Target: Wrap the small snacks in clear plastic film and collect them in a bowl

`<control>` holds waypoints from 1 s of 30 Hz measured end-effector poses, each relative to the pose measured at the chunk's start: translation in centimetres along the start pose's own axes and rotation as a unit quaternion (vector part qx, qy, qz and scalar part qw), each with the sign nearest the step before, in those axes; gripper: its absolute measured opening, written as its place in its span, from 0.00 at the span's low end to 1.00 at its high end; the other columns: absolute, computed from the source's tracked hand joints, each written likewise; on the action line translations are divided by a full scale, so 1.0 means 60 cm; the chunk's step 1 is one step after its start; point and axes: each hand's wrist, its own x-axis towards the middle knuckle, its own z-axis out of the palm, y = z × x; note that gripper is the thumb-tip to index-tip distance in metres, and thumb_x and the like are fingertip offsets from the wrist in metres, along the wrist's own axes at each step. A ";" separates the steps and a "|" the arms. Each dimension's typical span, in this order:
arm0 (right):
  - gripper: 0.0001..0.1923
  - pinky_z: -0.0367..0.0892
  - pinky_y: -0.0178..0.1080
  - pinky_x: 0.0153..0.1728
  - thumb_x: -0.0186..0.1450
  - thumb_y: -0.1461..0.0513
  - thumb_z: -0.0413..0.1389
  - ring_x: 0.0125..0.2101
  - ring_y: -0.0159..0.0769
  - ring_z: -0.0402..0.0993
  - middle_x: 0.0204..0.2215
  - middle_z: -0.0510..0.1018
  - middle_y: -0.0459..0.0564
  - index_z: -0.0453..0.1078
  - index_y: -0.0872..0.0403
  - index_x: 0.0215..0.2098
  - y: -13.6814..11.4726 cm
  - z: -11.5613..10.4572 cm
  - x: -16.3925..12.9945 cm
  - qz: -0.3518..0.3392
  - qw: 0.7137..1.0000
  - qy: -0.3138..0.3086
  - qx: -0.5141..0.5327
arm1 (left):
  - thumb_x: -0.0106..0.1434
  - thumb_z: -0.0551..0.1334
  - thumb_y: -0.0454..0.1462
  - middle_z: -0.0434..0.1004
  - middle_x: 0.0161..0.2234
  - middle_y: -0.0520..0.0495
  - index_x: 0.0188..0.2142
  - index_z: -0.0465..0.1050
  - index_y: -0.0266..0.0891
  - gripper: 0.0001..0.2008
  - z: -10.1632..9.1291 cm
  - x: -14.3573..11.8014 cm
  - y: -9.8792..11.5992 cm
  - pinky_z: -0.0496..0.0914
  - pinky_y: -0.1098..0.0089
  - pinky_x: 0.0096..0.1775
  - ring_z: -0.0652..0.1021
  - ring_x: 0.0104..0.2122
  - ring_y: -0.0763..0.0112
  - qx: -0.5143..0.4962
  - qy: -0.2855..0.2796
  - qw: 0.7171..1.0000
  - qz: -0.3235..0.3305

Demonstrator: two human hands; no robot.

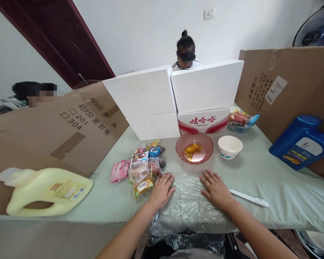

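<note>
Pressing the plastic sheet (187,201) flat
I'm laying my left hand (162,190) and right hand (215,189) on it, fingers apart, gripping nothing.

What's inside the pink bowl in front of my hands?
The pink bowl holds a yellow wrapped snack. Whatever lies beneath that wrapper is covered.

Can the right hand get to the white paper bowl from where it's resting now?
Probably yes. The right hand lies flat on the clear plastic sheet, and the white bowl stands just beyond it with only bare green cloth between. The pink dish sits off to its left.
</note>
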 end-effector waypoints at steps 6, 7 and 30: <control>0.19 0.64 0.51 0.57 0.70 0.56 0.47 0.60 0.44 0.63 0.56 0.71 0.57 0.67 0.54 0.56 0.012 -0.076 -0.064 -0.013 0.993 0.063 0.096 | 0.66 0.54 0.35 0.75 0.47 0.41 0.45 0.73 0.39 0.12 -0.069 -0.029 0.036 0.68 0.55 0.54 0.72 0.52 0.59 -0.143 0.095 0.983 0.066; 0.21 0.65 0.48 0.56 0.70 0.55 0.48 0.59 0.43 0.63 0.57 0.70 0.57 0.65 0.53 0.58 0.004 -0.093 -0.085 -0.036 0.991 0.044 0.124 | 0.66 0.54 0.34 0.76 0.44 0.41 0.43 0.73 0.40 0.11 -0.087 -0.043 0.038 0.69 0.56 0.52 0.74 0.50 0.59 -0.174 0.089 0.978 0.072; 0.15 0.72 0.43 0.49 0.69 0.62 0.48 0.50 0.39 0.73 0.48 0.77 0.50 0.67 0.47 0.52 -0.037 -0.051 -0.171 -0.054 0.984 -0.019 0.169 | 0.69 0.50 0.45 0.78 0.27 0.49 0.34 0.70 0.39 0.16 -0.071 -0.105 0.028 0.69 0.71 0.34 0.77 0.29 0.68 -0.377 -0.010 0.910 -0.170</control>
